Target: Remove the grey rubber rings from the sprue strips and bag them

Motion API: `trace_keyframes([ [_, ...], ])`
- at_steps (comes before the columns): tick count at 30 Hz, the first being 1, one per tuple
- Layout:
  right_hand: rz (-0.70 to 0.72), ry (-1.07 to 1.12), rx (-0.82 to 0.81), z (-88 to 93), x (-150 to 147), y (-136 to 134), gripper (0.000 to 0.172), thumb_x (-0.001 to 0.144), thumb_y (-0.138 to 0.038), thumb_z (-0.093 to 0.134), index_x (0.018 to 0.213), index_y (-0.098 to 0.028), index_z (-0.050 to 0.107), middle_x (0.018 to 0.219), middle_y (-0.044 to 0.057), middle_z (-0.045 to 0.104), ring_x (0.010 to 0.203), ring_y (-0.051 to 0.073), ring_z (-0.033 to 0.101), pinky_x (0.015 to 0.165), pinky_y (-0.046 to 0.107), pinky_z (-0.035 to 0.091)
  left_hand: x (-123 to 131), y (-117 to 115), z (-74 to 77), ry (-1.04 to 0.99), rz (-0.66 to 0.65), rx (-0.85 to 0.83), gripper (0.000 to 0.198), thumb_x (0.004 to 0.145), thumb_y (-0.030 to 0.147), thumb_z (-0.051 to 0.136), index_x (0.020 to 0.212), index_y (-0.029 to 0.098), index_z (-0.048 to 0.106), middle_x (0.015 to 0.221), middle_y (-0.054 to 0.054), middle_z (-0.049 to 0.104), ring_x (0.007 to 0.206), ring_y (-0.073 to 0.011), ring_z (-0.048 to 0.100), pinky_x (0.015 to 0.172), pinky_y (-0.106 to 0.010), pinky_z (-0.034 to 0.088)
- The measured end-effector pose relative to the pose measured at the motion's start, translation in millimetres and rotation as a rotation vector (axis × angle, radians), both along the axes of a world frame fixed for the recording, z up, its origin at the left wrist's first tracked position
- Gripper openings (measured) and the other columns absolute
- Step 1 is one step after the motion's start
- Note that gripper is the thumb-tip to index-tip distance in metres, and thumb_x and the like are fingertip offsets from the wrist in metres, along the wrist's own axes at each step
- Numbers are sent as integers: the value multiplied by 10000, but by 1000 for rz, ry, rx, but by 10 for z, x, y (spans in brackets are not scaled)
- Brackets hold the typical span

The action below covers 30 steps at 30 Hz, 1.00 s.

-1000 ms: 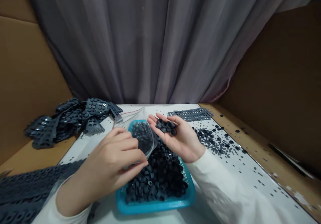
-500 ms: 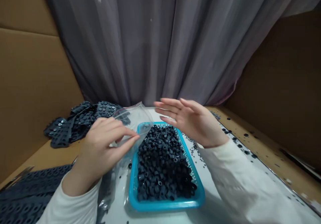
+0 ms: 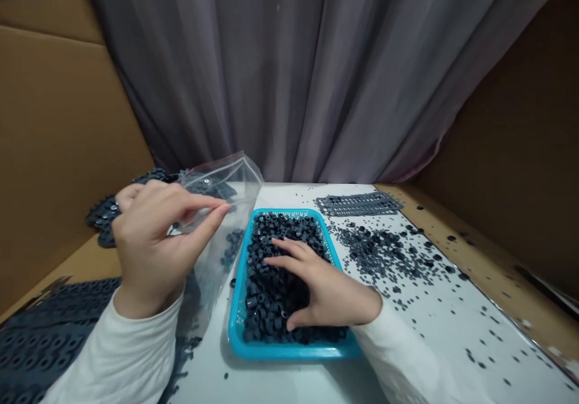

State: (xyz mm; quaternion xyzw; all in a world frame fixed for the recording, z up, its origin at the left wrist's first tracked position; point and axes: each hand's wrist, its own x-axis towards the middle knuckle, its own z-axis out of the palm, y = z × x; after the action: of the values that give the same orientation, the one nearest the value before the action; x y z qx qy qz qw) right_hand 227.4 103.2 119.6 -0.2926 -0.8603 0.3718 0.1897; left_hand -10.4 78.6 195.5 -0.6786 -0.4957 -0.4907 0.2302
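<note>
My left hand (image 3: 165, 235) pinches the edge of a clear zip bag (image 3: 246, 181), which hangs beside the basket with some dark pieces low inside it. A blue basket (image 3: 289, 351) stands in the middle, filled with small dark ring-like pieces (image 3: 262, 313). Over these pieces, inside the basket's outline, is my right hand (image 3: 321, 283), its fingers spread and curved downward, with nothing visible between them. Its fingertips are at or just above the pieces; contact is hard to tell.
Dark perforated sheets (image 3: 54, 331) lie at the lower left, with more heaped (image 3: 106, 214) behind. A perforated strip (image 3: 362, 204) lies at the back right, near scattered dark bits (image 3: 380, 250). Cardboard walls (image 3: 49, 132) and a grey curtain (image 3: 280, 78) surround the table.
My right hand has moved down from above the basket's far edge to the pieces, turning palm down. My left hand has moved left and slightly up with the bag, whose opening has risen.
</note>
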Motion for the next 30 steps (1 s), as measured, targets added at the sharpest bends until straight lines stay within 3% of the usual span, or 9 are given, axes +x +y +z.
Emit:
trace_keyframes([
  [3,7,-89,45,-153,-88,7,826,482,-286,827,1252,-294,526,1431,77,337,1318,387,174,1039,548,195,27,0,-11,18,0,-38,100,752,250,619,653,264,629,524,35,501,551,-156,486,695,-381,349],
  [7,-31,-180,156,-194,-114,64,475,573,-190,777,1033,-242,667,1153,99,576,1069,314,458,899,470,373,22,37,-34,12,-15,-28,100,730,259,661,635,255,628,531,42,500,545,-139,475,682,-355,338],
  [9,-26,-133,193,-170,-91,111,343,631,-110,711,951,-231,683,1001,79,628,940,260,515,825,414,414,13,61,-47,15,-40,-1,100,704,255,695,628,243,631,522,46,487,535,-129,460,666,-339,326],
  [12,-24,-10,146,-144,-31,197,296,681,-28,603,888,-224,683,886,37,660,861,208,565,802,366,426,12,83,-60,13,-63,17,101,684,240,716,628,230,632,509,54,468,525,-119,442,655,-325,311],
  [17,-171,133,-105,-165,51,325,190,724,-78,571,817,-188,695,783,16,675,671,151,586,627,287,447,29,87,-69,26,-77,-5,92,674,219,723,637,227,640,522,52,474,538,-123,455,674,-323,315],
  [20,-228,299,-292,-196,66,381,86,706,-161,646,778,-164,694,723,8,658,647,133,582,635,276,455,35,95,-76,31,-82,-2,95,671,221,725,630,225,639,519,48,483,527,-124,453,670,-325,316],
  [26,-421,664,-734,-224,103,462,183,609,-119,741,761,-142,641,697,-15,659,598,71,591,611,200,478,64,113,-96,22,-110,-1,105,668,217,725,620,230,632,504,56,471,517,-120,455,656,-318,313],
  [30,-409,790,-980,-230,129,489,207,611,-83,734,761,-143,605,757,-12,678,600,46,612,583,141,492,86,119,-104,54,-131,-20,100,677,220,720,638,236,630,513,59,479,517,-119,459,678,-324,312],
])
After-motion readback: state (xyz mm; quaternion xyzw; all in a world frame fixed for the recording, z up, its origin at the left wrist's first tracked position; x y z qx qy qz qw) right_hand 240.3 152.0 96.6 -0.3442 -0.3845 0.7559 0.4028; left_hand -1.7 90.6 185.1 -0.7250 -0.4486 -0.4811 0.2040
